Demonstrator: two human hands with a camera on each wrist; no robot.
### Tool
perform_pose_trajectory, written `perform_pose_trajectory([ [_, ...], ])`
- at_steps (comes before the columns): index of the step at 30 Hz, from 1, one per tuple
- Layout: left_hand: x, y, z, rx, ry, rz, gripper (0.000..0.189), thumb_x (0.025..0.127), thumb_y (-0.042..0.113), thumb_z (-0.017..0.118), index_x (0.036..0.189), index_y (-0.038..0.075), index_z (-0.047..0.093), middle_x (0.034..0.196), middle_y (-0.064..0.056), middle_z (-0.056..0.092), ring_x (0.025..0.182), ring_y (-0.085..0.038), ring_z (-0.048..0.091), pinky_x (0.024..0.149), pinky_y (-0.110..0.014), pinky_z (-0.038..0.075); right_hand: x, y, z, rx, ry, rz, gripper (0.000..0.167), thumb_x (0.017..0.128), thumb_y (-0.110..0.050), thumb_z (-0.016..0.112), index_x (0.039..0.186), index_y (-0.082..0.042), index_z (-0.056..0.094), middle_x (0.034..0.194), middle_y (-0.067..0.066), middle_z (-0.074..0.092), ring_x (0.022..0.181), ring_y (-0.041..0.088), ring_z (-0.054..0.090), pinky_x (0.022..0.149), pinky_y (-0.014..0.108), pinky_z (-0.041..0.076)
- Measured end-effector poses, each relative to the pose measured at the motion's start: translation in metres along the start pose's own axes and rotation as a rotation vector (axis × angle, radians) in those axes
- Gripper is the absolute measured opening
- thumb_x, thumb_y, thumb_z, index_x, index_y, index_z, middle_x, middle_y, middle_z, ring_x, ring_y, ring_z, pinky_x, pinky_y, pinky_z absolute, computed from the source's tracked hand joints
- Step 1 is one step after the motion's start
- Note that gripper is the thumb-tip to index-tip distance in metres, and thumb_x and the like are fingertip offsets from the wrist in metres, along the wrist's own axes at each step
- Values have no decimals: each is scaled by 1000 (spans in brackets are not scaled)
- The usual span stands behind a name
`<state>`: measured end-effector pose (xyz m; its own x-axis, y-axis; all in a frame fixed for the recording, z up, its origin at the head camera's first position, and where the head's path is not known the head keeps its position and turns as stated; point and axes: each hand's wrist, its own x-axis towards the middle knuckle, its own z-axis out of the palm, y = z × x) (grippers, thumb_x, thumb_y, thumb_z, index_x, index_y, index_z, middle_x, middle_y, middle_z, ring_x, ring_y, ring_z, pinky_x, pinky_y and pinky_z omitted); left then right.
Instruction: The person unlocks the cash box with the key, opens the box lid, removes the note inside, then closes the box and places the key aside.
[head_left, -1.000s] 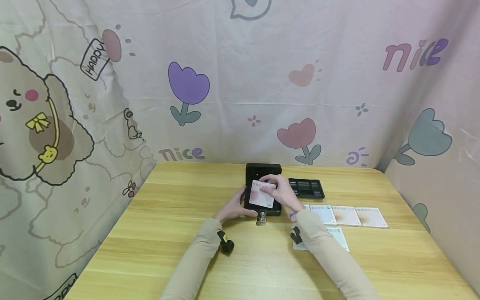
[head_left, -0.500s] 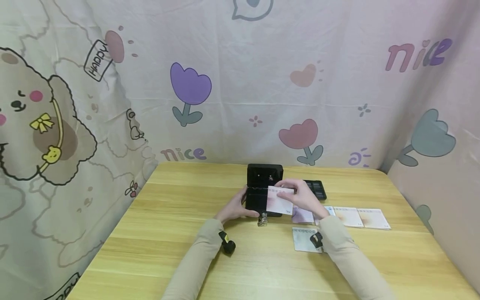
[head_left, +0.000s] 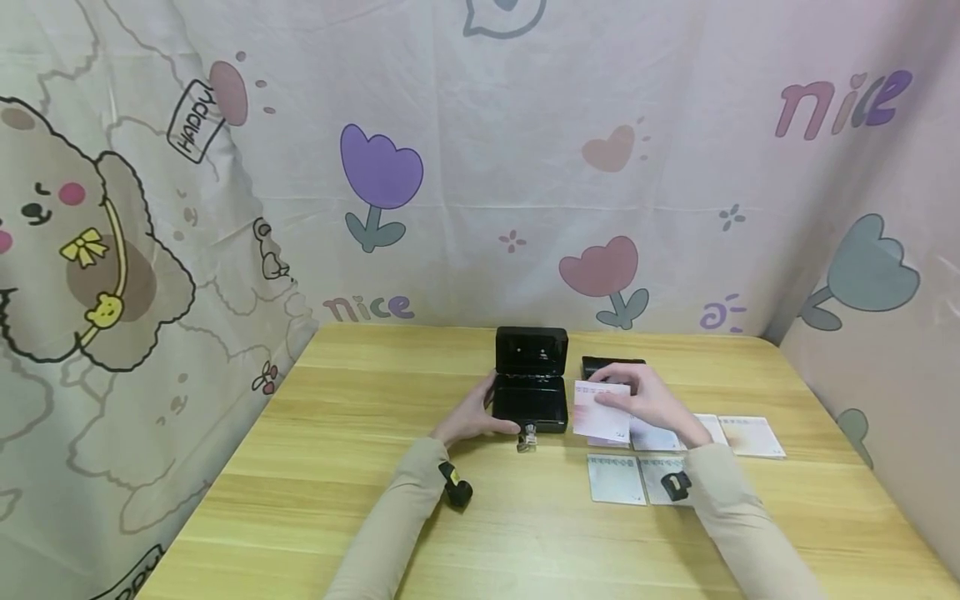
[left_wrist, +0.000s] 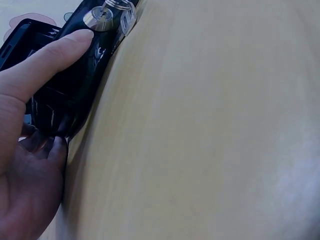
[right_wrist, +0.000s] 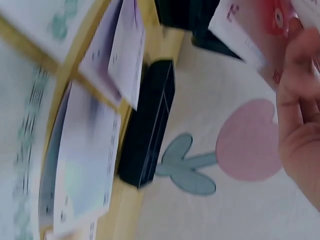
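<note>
My left hand (head_left: 472, 417) grips the left front corner of a black cash box (head_left: 531, 350), whose lid stands raised. In the left wrist view, the thumb lies by the round metal lock (left_wrist: 98, 19), with the fingers along the side. A keyring (head_left: 528, 439) hangs from the lock. To the right of the box, my right hand (head_left: 656, 402) pinches a folded pink banknote (head_left: 602, 412) between thumb and fingers. It overlaps a purple banknote (right_wrist: 127, 55) and sits beside a blue one (head_left: 654, 437) in the row on the table.
Further right lie orange-brown banknotes (head_left: 752, 437). In front are two greenish ones, the left one (head_left: 616, 480) fully visible and the other (head_left: 657, 468) partly behind the wrist camera. A black tray (head_left: 611, 364) sits behind my right hand, near the back curtain (head_left: 465, 275).
My right hand has carried the pink banknote rightward, from over the cash box to over the row of banknotes. My left hand has kept its grip on the box.
</note>
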<state>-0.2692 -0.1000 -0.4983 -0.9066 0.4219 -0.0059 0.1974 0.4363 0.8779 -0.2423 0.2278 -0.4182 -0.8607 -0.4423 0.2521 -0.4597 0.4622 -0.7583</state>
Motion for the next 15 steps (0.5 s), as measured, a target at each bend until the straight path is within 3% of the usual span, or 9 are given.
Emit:
perform_pose_trajectory([
  [9, 1, 0, 0, 0, 1, 10, 121, 75, 23, 90, 160, -2, 7, 169, -20, 7, 155, -37, 21, 129, -43, 22, -27, 13, -31, -25, -9, 55, 24, 90, -15, 74, 114, -10, 71, 91, 3, 73, 81, 4, 61, 68, 21, 47],
  [15, 0, 0, 0, -7, 0, -1, 122, 75, 25, 90, 161, -1, 6, 170, -19, 6, 155, -37, 21, 129, -44, 22, -43, 20, -51, -34, -17, 128, 27, 89, -18, 76, 114, -10, 71, 95, 1, 74, 83, 4, 63, 71, 21, 48],
])
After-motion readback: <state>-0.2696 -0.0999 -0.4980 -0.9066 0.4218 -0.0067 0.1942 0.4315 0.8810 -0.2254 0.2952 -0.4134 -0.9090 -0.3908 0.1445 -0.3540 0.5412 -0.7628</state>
